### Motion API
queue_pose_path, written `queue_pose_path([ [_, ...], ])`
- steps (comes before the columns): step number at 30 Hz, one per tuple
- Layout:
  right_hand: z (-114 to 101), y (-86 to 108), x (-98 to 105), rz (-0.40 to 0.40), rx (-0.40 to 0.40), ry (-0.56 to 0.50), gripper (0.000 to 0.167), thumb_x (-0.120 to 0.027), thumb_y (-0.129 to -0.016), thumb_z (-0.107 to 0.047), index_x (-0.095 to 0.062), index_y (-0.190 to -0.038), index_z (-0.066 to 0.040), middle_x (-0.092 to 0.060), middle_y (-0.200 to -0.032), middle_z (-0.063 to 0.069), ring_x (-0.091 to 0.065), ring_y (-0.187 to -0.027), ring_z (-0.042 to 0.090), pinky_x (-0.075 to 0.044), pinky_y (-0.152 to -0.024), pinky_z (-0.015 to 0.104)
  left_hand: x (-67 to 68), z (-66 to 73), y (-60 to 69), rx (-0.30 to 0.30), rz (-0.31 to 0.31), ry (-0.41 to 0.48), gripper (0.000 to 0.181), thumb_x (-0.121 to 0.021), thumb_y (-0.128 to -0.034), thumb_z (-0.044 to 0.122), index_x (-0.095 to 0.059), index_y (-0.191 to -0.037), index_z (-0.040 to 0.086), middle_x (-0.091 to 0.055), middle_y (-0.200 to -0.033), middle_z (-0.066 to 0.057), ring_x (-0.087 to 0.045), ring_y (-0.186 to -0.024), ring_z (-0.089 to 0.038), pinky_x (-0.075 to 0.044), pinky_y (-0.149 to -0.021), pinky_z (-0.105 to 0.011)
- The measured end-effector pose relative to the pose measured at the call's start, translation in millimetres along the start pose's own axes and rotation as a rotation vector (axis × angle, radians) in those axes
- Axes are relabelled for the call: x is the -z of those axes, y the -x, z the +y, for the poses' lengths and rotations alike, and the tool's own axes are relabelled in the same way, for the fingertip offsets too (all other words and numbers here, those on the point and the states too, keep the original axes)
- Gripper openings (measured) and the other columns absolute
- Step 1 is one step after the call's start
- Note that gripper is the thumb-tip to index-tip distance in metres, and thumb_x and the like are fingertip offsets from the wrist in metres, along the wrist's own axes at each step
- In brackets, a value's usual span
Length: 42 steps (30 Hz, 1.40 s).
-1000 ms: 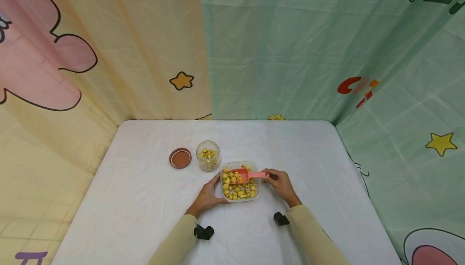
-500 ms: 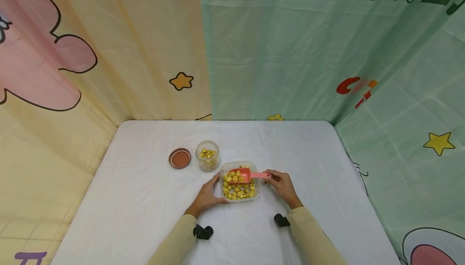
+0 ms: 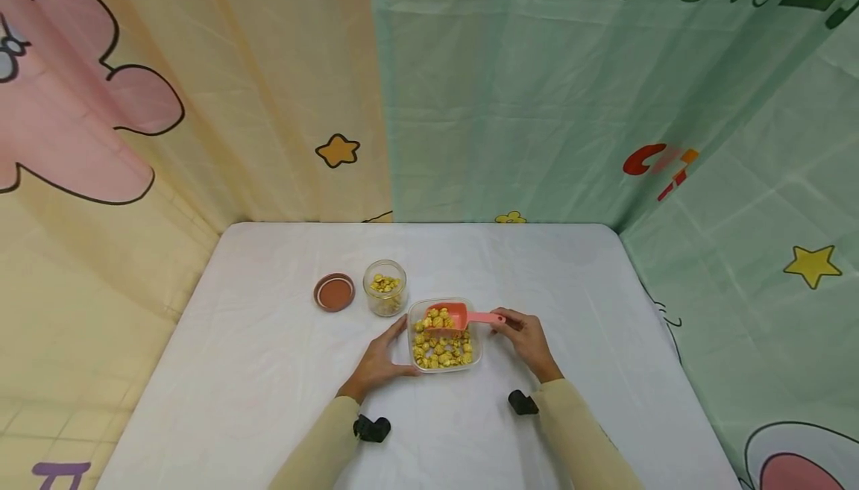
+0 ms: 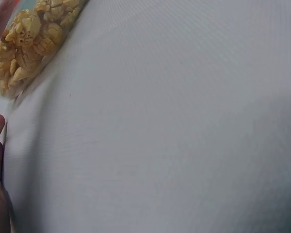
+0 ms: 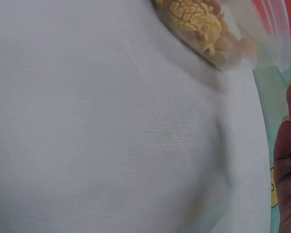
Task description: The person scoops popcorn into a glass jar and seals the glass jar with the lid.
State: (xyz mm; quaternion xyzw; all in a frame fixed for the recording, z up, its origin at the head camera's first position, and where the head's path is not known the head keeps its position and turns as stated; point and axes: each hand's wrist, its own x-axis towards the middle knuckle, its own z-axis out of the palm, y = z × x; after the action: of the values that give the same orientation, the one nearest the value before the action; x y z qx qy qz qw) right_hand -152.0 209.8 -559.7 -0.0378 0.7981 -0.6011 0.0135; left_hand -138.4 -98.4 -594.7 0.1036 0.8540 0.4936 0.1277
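A clear plastic container (image 3: 445,370) of yellow popcorn (image 3: 439,359) stands on the table, seen in part in both wrist views. My left hand (image 3: 376,365) holds its left side, with the thumb along the front wall and the fingers by the left wall. My right hand (image 3: 529,338) pinches the handle end of a pink scoop (image 3: 485,318). The scoop's bowl is over the back part of the container, with several popcorn pieces in it. In the right wrist view the right fingers (image 5: 287,165) show at the right edge; the scoop's handle is out of that view.
Behind the container, to its left, stands an open glass jar (image 3: 385,300) partly filled with yellow pieces. A round brown lid (image 3: 334,293) lies left of the jar. White cloth covers the table (image 3: 268,356), and printed curtains hang behind and at both sides.
The scoop has risen a little and moved slightly back and right with popcorn in its bowl, my right hand moving with it. My left hand stays at the container.
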Motion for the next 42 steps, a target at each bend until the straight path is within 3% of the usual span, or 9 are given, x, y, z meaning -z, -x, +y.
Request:
queue_pose_path([
  [5,2,-3.3,2,0.020,0.001,0.008,0.028,-0.068,-0.089,-0.016,-0.069,-0.112,-0.001,-0.069,-0.097,0.013,-0.065,-0.082,0.018,-0.058,-0.083,0.041,2.5,-2.4,1.5,0.002,0.005,-0.014,0.109,-0.089,-0.0625,0.040,-0.032,-0.152,0.017,-0.036,-0.153,-0.009,-0.027,-0.142,-0.033,-0.025,-0.115,-0.054],
  [11,-7,-3.9,4,0.031,-0.007,-0.016,0.029,-0.068,-0.089,-0.014,-0.068,-0.113,0.002,-0.068,-0.099,0.017,-0.065,-0.083,0.019,-0.055,-0.086,0.049,7.5,-5.4,4.8,-0.018,0.031,-0.021,0.104,-0.089,-0.0649,0.035,-0.034,-0.151,0.016,-0.036,-0.153,-0.010,-0.029,-0.142,-0.034,-0.026,-0.115,-0.054],
  [13,-4,-6.4,4,0.042,-0.004,-0.009,0.029,-0.068,-0.089,-0.015,-0.068,-0.113,0.001,-0.068,-0.098,0.013,-0.065,-0.082,0.017,-0.056,-0.086,0.048,9.9,-5.8,6.0,-0.021,0.036,-0.022,0.102,-0.089,-0.0655,0.032,-0.036,-0.150,0.015,-0.037,-0.152,-0.010,-0.029,-0.141,-0.034,-0.026,-0.115,-0.054],
  [18,-10,-12.3,6,0.051,0.023,0.000,0.029,-0.068,-0.089,-0.014,-0.068,-0.113,0.002,-0.068,-0.099,0.014,-0.065,-0.080,0.015,-0.057,-0.084,0.044,17.2,-8.2,9.9,0.011,0.052,-0.021,0.098,-0.090,-0.0652,0.028,-0.039,-0.148,0.014,-0.039,-0.151,-0.007,-0.030,-0.141,-0.035,-0.027,-0.114,-0.054],
  [25,-19,-21.9,10,0.049,0.077,-0.010,0.029,-0.067,-0.089,-0.011,-0.067,-0.114,0.005,-0.066,-0.100,0.023,-0.066,-0.080,0.018,-0.057,-0.084,0.047,32.3,-16.9,11.6,0.000,0.177,-0.033,0.084,-0.087,-0.0698,0.027,-0.048,-0.142,0.008,-0.050,-0.143,-0.009,-0.038,-0.137,-0.032,-0.031,-0.113,-0.050],
  [32,-29,-31.3,12,0.048,0.082,-0.021,0.028,-0.068,-0.089,-0.016,-0.068,-0.111,0.002,-0.063,-0.101,0.032,-0.065,-0.079,0.016,-0.057,-0.080,0.022,51.7,-15.0,11.5,-0.003,0.323,0.052,0.077,-0.084,-0.0740,0.020,-0.048,-0.139,0.002,-0.059,-0.132,-0.015,-0.050,-0.126,-0.033,-0.037,-0.110,-0.047],
  [42,-44,-44.3,8,0.043,0.093,0.025,0.029,-0.066,-0.090,-0.021,-0.069,-0.111,-0.002,-0.066,-0.097,0.022,-0.064,-0.082,0.018,-0.055,-0.081,0.020,71.5,-7.1,-1.7,-0.013,0.362,0.130,0.083,-0.082,-0.0762,0.018,-0.038,-0.145,0.001,-0.044,-0.145,-0.019,-0.043,-0.132,-0.034,-0.034,-0.114,-0.044],
])
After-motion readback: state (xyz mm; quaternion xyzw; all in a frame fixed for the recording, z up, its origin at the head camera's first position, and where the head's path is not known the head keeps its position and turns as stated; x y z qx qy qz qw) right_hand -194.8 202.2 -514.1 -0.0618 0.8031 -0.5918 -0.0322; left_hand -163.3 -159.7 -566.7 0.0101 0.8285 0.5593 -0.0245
